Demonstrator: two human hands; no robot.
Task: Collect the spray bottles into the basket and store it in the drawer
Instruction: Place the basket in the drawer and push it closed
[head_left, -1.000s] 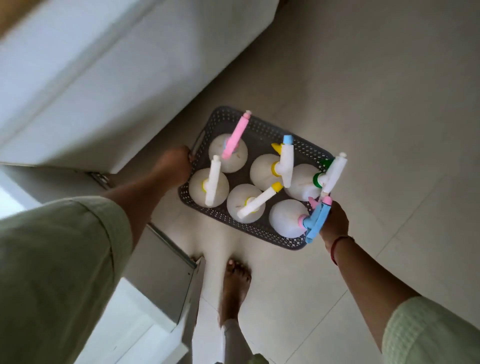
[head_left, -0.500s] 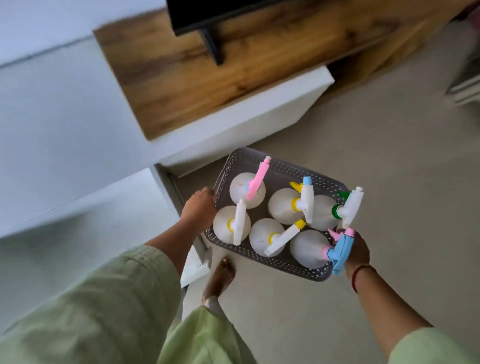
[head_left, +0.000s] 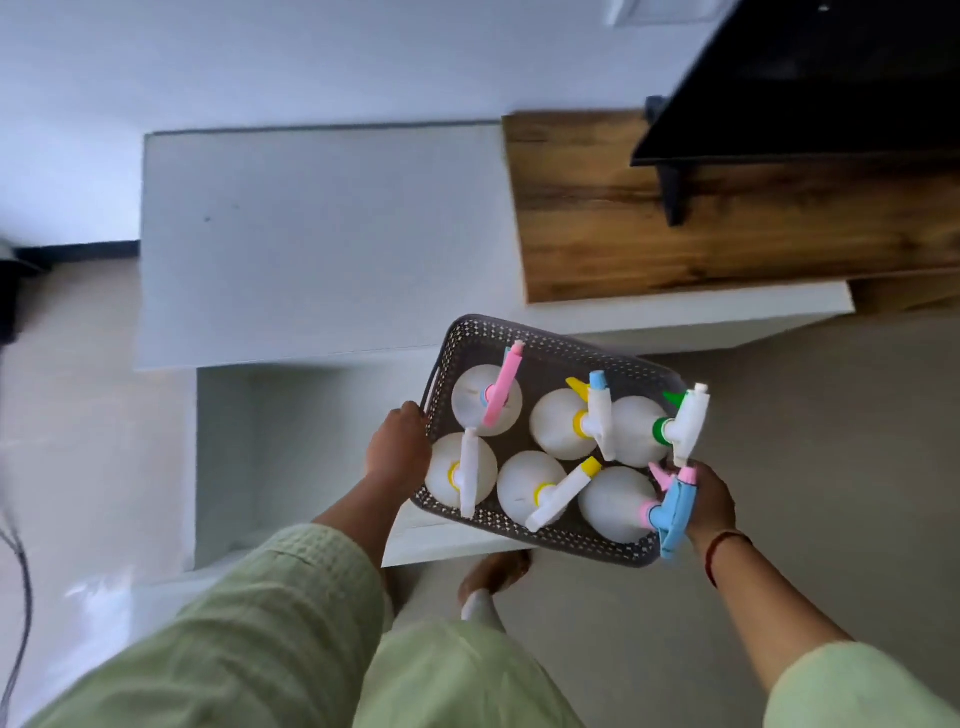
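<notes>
The basket (head_left: 545, 343) has swung over the open drawer (head_left: 291, 457), which lies at its 9 o'clock; left hand (head_left: 397, 449) and right hand (head_left: 711, 501) fingers clamp its short ends

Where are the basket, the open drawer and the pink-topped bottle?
basket (head_left: 561, 347), head view, far perforated wall.
drawer (head_left: 291, 447), head view, bare inside floor.
pink-topped bottle (head_left: 475, 397), head view, white body beside the pink sprayer.
</notes>
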